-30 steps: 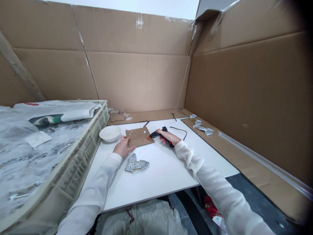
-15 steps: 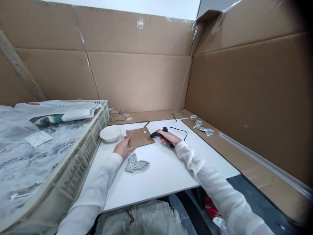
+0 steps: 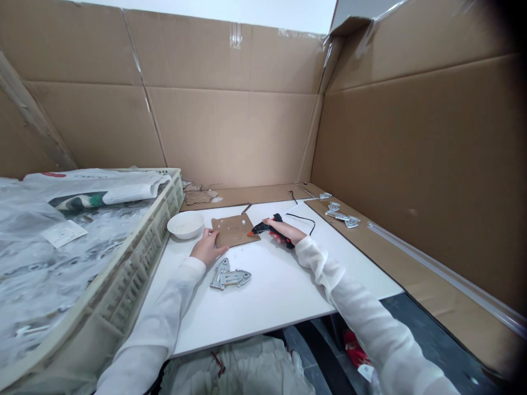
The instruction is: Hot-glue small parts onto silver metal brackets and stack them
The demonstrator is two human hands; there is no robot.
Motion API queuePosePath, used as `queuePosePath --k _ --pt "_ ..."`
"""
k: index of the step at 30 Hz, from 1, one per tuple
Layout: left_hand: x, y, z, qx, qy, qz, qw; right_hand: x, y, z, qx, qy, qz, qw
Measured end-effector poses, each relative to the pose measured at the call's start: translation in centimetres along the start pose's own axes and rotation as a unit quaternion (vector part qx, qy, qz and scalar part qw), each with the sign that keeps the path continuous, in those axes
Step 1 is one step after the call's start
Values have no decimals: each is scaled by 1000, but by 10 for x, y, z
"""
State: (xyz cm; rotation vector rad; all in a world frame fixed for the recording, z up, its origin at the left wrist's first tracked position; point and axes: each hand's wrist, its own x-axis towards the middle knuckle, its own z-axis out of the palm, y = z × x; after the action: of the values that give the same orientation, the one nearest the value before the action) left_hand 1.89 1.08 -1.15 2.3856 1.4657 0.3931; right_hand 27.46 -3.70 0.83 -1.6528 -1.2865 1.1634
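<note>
My right hand (image 3: 285,230) is wrapped round a black glue gun (image 3: 267,226) with an orange tip, its nozzle touching the right edge of a small brown cardboard piece (image 3: 233,229) on the white table (image 3: 280,285). My left hand (image 3: 208,247) rests on the near left corner of that cardboard, thumb on top and fingers curled at its edge. A black cord (image 3: 302,216) trails from the gun to the back. Grey metal parts (image 3: 229,277) lie on the table just in front of my left hand.
A white bowl (image 3: 185,224) stands left of the cardboard. A beige plastic crate (image 3: 135,258) with plastic-wrapped goods fills the left side. More grey metal parts (image 3: 341,214) lie on the cardboard strip at the right. Tall cardboard walls (image 3: 230,131) enclose the table.
</note>
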Motion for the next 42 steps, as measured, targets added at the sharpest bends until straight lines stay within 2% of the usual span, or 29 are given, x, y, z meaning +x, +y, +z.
queuePosePath --k 9,18,21,28,42 --pt "1 -2 1 -2 -1 3 1000 -4 -4 0 -9 -5 8 1000" --pt "1 -3 3 -1 6 8 1000 1 1 -7 96 -20 60 993" --pt "1 -3 3 -4 5 10 1000 0 0 -7 99 -21 65 993" --pt "1 -2 2 -1 5 7 1000 -2 -2 -4 69 -36 31 996" --pt "1 -1 2 7 -1 5 1000 -3 -2 1 45 -5 -13 999"
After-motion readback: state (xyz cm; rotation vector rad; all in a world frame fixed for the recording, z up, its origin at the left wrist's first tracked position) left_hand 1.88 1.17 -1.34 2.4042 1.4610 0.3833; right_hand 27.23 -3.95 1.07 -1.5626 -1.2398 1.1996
